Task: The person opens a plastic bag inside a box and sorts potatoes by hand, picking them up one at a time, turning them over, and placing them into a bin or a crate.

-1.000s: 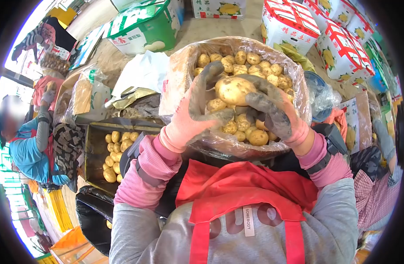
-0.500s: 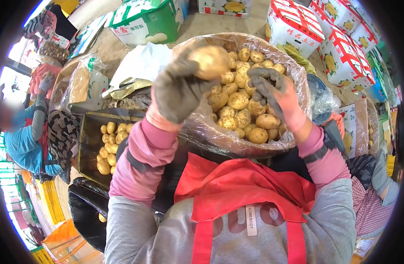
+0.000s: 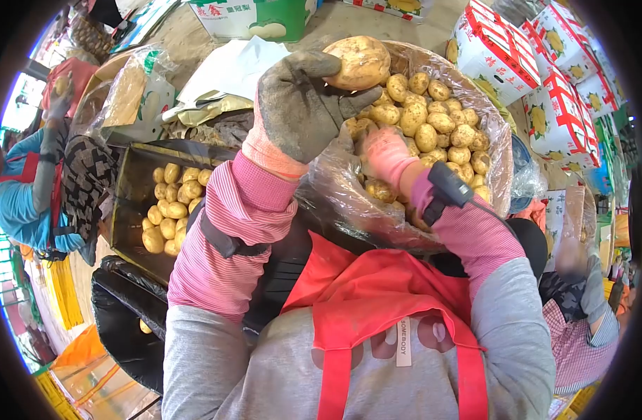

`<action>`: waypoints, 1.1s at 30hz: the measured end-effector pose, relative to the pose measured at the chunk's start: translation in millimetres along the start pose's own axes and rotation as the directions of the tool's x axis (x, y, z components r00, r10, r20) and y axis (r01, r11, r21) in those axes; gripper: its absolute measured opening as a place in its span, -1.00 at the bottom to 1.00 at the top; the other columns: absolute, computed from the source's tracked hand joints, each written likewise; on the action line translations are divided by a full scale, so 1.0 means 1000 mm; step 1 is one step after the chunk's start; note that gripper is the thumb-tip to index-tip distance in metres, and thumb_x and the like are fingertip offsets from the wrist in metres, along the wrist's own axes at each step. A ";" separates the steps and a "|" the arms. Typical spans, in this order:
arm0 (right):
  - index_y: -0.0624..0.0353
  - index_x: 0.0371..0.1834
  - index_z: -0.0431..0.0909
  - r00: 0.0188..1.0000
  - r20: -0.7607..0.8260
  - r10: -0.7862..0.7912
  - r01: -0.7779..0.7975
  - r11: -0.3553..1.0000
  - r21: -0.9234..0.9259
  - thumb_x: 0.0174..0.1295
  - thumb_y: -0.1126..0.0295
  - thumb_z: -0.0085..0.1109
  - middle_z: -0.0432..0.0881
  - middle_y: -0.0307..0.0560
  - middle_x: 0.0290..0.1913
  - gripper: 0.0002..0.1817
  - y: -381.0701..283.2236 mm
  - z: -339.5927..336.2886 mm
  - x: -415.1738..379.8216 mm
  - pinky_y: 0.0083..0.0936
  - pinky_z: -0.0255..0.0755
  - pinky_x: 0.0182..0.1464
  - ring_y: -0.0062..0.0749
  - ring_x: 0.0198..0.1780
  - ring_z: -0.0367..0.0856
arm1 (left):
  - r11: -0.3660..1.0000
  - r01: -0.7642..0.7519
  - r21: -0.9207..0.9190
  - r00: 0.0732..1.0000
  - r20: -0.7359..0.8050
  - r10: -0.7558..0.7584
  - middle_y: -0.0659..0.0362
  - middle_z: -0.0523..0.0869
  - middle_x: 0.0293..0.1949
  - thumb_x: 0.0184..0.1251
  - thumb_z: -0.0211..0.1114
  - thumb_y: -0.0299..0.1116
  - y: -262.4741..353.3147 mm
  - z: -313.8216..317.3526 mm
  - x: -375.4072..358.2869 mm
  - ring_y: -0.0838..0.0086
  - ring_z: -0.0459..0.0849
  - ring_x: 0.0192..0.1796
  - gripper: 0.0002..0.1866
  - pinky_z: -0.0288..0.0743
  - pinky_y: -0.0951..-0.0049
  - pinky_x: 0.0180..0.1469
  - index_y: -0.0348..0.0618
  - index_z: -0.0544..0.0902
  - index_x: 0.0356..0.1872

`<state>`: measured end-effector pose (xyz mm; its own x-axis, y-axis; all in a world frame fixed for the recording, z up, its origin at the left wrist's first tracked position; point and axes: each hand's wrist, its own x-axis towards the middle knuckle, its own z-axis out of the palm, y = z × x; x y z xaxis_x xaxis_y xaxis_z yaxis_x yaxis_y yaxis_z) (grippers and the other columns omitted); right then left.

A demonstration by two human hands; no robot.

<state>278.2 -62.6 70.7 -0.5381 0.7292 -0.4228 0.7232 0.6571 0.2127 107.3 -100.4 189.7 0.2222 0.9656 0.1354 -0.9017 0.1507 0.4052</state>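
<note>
My left hand point(image 3: 300, 112), in a grey and pink glove, is raised and shut on a large pale potato point(image 3: 363, 61), held above the near-left rim of a plastic-lined sack point(image 3: 499, 150) full of small yellow potatoes point(image 3: 440, 126). My right hand point(image 3: 384, 150), also gloved, reaches down into the sack. Its pink back shows, but its fingers are buried among the potatoes, so what they hold is hidden.
A dark crate point(image 3: 128, 175) holding potatoes sits at my left, with a black bag point(image 3: 125, 315) below it. White-and-red cartons point(image 3: 503, 56) stand at the right and a green carton point(image 3: 258, 17) at the top. A person in blue point(image 3: 20, 203) works at the left; another person's sleeve point(image 3: 587, 329) shows lower right.
My left hand has taken the large potato from both hands and lifted it up and to the right. My right hand has let go and dipped into the sack.
</note>
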 end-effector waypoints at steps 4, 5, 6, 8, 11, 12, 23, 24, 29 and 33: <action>0.29 0.17 0.44 0.982 -0.154 0.109 0.022 0.742 0.670 0.07 0.09 0.33 0.60 0.09 -0.01 -0.34 0.041 -0.013 -0.045 -0.28 0.41 0.14 -0.11 0.01 0.58 | 0.986 0.151 -0.065 0.987 -0.054 -0.154 -0.01 0.56 0.14 0.40 0.10 -0.15 0.014 0.002 0.003 0.12 0.58 0.15 -0.57 0.58 -0.04 0.08 -0.15 0.42 0.19; 0.32 0.13 0.45 0.981 -0.178 0.074 0.130 0.430 0.894 0.13 0.14 0.29 0.59 0.10 0.02 -0.41 0.047 -0.024 -0.060 -0.37 0.40 0.15 -0.18 0.04 0.58 | 0.966 0.237 -0.102 0.968 -0.057 -0.243 0.02 0.57 0.16 0.44 0.09 -0.06 0.013 0.001 0.004 0.18 0.59 0.14 -0.50 0.61 0.00 0.04 -0.10 0.38 0.27; 0.35 0.10 0.46 0.974 -0.218 0.059 0.215 0.050 0.975 0.18 0.19 0.25 0.58 0.11 0.05 -0.48 0.054 -0.035 -0.077 -0.47 0.39 0.16 -0.26 0.06 0.58 | 0.963 0.246 -0.111 0.967 -0.043 -0.252 0.02 0.57 0.16 0.44 0.09 -0.06 0.009 0.003 0.003 0.18 0.59 0.14 -0.50 0.61 0.00 0.04 -0.10 0.38 0.27; 0.34 0.16 0.42 0.979 -0.190 0.067 0.192 -0.016 0.981 0.19 0.27 0.24 0.54 0.07 0.11 -0.48 0.068 -0.063 -0.120 -0.52 0.39 0.15 -0.34 0.09 0.55 | 0.926 0.137 0.353 0.978 -0.199 -0.068 0.01 0.58 0.14 0.44 0.08 -0.01 -0.004 0.012 0.000 0.17 0.66 0.04 -0.48 0.66 0.04 -0.06 -0.07 0.37 0.29; 0.31 0.29 0.32 0.970 -0.215 0.110 0.235 -0.219 0.947 0.18 0.42 0.20 0.46 0.01 0.21 -0.43 0.072 -0.072 -0.162 -0.55 0.41 0.13 -0.41 0.15 0.50 | 0.909 0.265 0.322 0.963 -0.136 -0.233 0.03 0.60 0.06 0.44 0.09 0.01 -0.020 0.006 0.005 0.26 0.67 -0.01 -0.49 0.67 0.19 -0.12 -0.09 0.36 0.24; 0.30 0.35 0.26 0.956 -0.253 0.146 0.289 -0.348 0.892 0.16 0.49 0.17 0.41 -0.01 0.26 -0.37 0.071 -0.072 -0.172 -0.53 0.43 0.13 -0.40 0.19 0.47 | 0.889 0.278 0.363 0.960 -0.136 -0.245 0.00 0.61 0.02 0.43 0.11 0.03 -0.026 0.014 -0.001 0.33 0.63 0.02 -0.47 0.66 0.29 -0.12 -0.19 0.36 0.18; 0.35 0.41 0.11 0.821 -0.543 0.177 0.566 -0.381 0.732 0.18 0.51 0.14 0.41 0.03 0.26 -0.29 0.057 -0.089 -0.195 -0.40 0.28 0.32 -0.24 0.28 0.42 | 0.698 0.296 0.652 0.915 0.016 -0.403 0.15 0.62 0.07 0.31 0.24 -0.32 -0.051 0.038 -0.031 0.54 0.54 0.10 -0.53 0.42 0.50 0.14 -0.28 0.49 0.21; 0.36 0.39 0.17 0.844 -0.513 0.158 0.527 -0.427 0.735 0.23 0.47 0.11 0.43 0.03 0.24 -0.36 0.058 -0.091 -0.198 -0.42 0.28 0.31 -0.26 0.29 0.40 | 0.696 0.295 0.655 0.916 0.015 -0.402 0.15 0.62 0.07 0.31 0.24 -0.32 -0.051 0.040 -0.031 0.54 0.54 0.10 -0.53 0.42 0.50 0.14 -0.28 0.49 0.21; 0.37 0.26 0.38 0.889 -0.385 0.249 0.442 -0.239 0.865 0.35 0.30 0.01 0.55 -0.01 0.10 -0.52 0.075 -0.079 -0.200 -0.55 0.45 0.01 -0.40 0.01 0.58 | 0.651 0.278 0.706 0.943 -0.074 -0.323 0.17 0.66 0.01 0.18 0.37 -0.40 -0.050 0.050 -0.031 0.58 0.56 0.05 -0.49 0.43 0.51 0.13 -0.30 0.51 0.18; 0.37 0.20 0.44 0.917 -0.292 0.272 0.377 -0.354 0.856 0.37 0.27 0.01 0.63 -0.04 -0.05 -0.55 0.072 -0.075 -0.199 -0.60 0.50 -0.25 -0.47 -0.30 0.64 | 0.526 0.201 0.827 0.970 -0.094 -0.224 0.17 0.66 0.01 0.12 0.41 -0.46 -0.051 0.041 -0.028 0.56 0.58 0.02 -0.47 0.46 0.49 0.11 -0.31 0.52 0.16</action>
<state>405.0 -145.8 236.5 -0.4233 0.9030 -0.0728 -0.0889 -0.1213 -0.9886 162.4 -144.0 201.9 0.3830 0.9227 -0.0442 -0.1228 0.0983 0.9876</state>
